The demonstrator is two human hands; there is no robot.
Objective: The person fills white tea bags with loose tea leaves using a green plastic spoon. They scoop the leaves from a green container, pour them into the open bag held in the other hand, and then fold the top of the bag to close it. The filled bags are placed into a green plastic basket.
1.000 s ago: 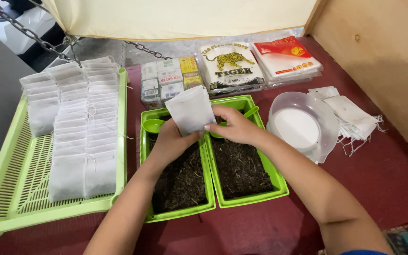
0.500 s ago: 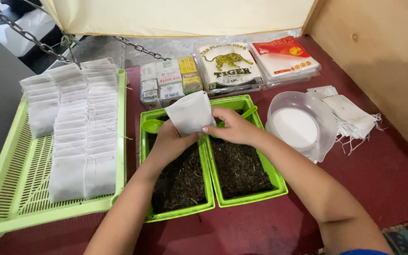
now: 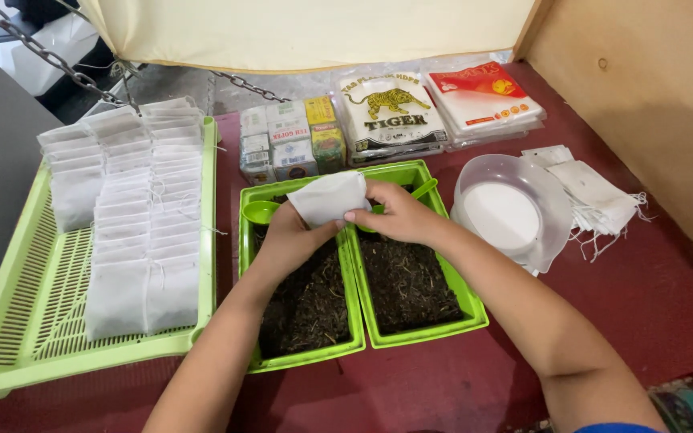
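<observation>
While both hands grip it, the white bag (image 3: 329, 198) hangs above the back end of the left tray (image 3: 302, 357), its long axis running left to right and tilting slightly up toward the right. Left hand (image 3: 292, 236) pinches the bag's lower edge from beneath; right hand (image 3: 391, 215) closes on its right end, fingers curled over the top. Which end of the bag is open I cannot tell. Just right of the left tray, touching it along one wall, sits the right tray (image 3: 467, 305); both hold dark loose leaves. A green scoop (image 3: 261, 212) lies in the left tray's back corner, just left of the bag. Left of that tray, a slotted basket (image 3: 18, 321) carries rows of filled bags (image 3: 134, 232). Behind the trays stand small boxes (image 3: 289, 148). Bare red counter (image 3: 443, 385) lies in front of the trays.
</observation>
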